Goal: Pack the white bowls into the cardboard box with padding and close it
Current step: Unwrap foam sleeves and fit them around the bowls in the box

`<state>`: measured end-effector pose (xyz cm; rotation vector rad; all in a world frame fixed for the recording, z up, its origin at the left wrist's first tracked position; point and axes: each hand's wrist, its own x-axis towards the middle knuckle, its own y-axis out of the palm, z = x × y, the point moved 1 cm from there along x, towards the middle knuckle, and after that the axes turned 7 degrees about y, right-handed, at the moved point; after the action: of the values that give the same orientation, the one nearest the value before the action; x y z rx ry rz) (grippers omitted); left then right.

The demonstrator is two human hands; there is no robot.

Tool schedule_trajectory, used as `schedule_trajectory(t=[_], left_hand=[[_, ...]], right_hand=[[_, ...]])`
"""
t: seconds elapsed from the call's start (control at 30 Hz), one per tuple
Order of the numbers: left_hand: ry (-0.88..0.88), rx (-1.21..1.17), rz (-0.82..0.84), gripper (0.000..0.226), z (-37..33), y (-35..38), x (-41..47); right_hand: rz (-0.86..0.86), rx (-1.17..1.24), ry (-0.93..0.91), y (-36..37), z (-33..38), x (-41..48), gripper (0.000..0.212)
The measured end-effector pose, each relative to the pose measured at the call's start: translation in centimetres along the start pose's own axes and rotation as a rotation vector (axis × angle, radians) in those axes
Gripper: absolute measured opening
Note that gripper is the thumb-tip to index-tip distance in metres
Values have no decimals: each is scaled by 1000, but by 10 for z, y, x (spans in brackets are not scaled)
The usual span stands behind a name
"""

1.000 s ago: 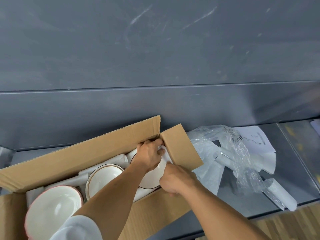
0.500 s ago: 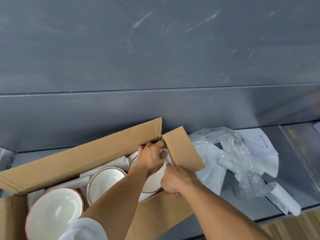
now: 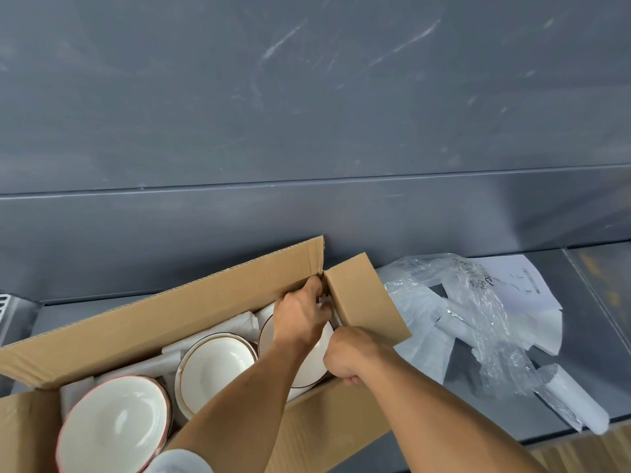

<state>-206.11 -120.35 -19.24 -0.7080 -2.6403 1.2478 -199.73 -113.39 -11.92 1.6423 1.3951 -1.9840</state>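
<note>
Open cardboard box (image 3: pixel 191 312) on grey worktop (image 3: pixel 597 336) holds three white bowls (image 3: pixel 218 367) among white padding (image 3: pixel 239 324). Left hand (image 3: pixel 300 315) pinches padding at far right corner; right hand (image 3: pixel 351 356) curled closed beside rightmost bowl, contents not discernible.

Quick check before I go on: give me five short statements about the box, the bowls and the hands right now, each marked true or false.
1. Three bowls sit in the cardboard box. True.
2. The box flaps are closed. False: they stand open.
3. Both hands work at the box's right end, left hand over the right-end bowl, right hand beside it. True.
4. The crumpled clear plastic lies inside the box. False: it lies on the counter, right of the box.
5. The middle bowl is upside down. False: it faces up.
</note>
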Motion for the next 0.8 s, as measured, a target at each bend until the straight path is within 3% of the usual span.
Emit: schedule_trajectory(t=[0.1,0.33,0.43,0.53,0.8], left_hand=[[2,122,45,6,1,6,5],[-22,350,293,35,5,8,17],[-3,326,329,33,8,4,16],[31,222,250,25,12,0,13],[53,401,426,39,6,4,7]], right_hand=[[7,-3,4,-2,-4,0,26],[71,-17,-6,-4,-5,1,29],[4,2,-49,-3,-13,-2,22],[-77,-128,-53,-1,-18,-5,20],[72,-281,-43,-6,-9,6,21]])
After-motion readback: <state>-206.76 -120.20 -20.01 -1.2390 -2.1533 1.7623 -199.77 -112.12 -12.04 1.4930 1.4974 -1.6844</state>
